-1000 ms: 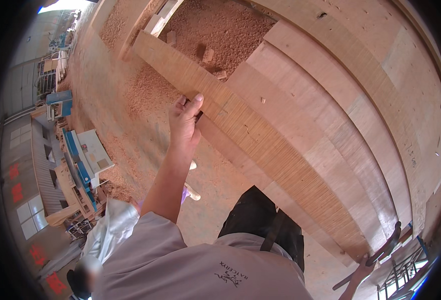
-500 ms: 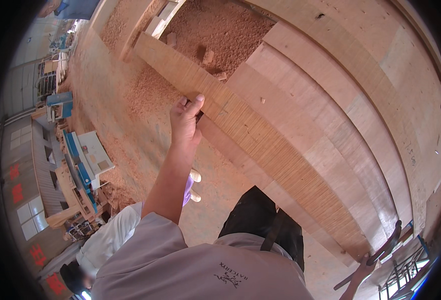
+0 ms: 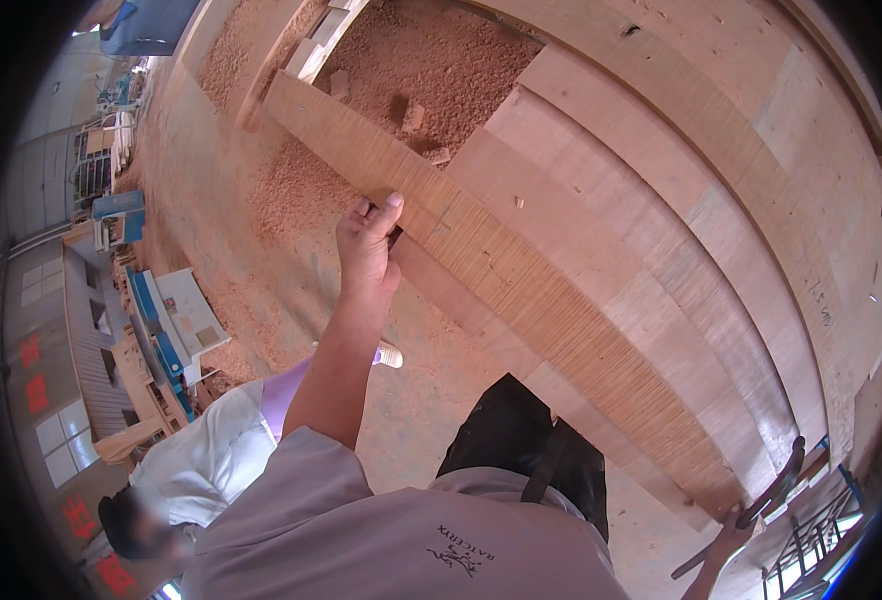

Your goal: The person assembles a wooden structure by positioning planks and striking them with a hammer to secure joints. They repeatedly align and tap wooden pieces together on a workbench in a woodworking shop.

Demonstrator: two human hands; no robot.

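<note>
co-worker [image 3: 211, 455] shifted on sawdusty floor [image 3: 431, 410]; left grip [image 3: 367, 245] pinching edge of plank [image 3: 531, 285], right grip [image 3: 729, 537] round dark bar [image 3: 783, 482].

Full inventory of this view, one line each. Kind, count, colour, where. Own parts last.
Striped board: 1, tan, diagonal, upper left to lower right
Other boards: several, pale pinkish brown, mostly right
Sawdust: piles, reddish, top centre and left
Wood scraps: at least 3, light brown, in top sawdust
Floor: 1, greyish, centre
Machine: 1, blue and white, left
Large blue object: 1, upper left, kind unclear
Co-worker: 1, white top, purple trousers, lower left
Metal frame: 1, dark, lower right
Dark curved tool: 1, black, lower right
Shirt: 1, grey, bottom
Left hand: 1, bare, at striped board's edge
Right hand: 1, bare, holding tool
</note>
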